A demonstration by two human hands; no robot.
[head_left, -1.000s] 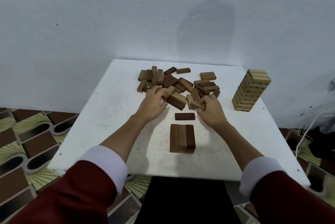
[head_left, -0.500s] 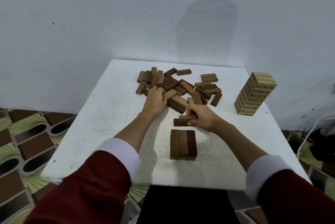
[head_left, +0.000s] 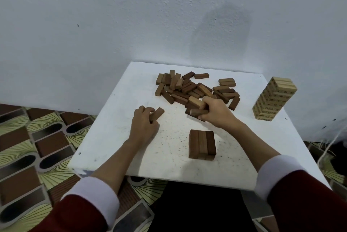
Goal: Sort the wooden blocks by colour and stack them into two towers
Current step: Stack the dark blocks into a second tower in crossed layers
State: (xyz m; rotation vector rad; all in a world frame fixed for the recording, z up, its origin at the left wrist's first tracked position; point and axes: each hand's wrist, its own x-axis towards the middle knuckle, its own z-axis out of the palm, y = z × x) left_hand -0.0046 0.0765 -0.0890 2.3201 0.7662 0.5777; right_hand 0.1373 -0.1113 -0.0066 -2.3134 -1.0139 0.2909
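From the head camera, the white table (head_left: 116, 138) has bare surface along its near and left edges, while the pale tower (head_left: 272, 100) stands close to its right edge. A heap of brown blocks (head_left: 187, 89) lies toward the far side, and a low brown stack (head_left: 201, 144) of three side-by-side blocks sits near the middle front. The left hand (head_left: 144, 124) curls around one brown block (head_left: 157, 113), and the right hand (head_left: 216, 111) grips several blocks (head_left: 197, 108) at the heap's near edge.

Reaching forward with both arms, sleeves pushed back from the wrists. Left hand (head_left: 144, 122) curling its fingers round a brown block (head_left: 157, 113) — right hand (head_left: 216, 112) gripping more blocks (head_left: 197, 112), knuckles up, further out.
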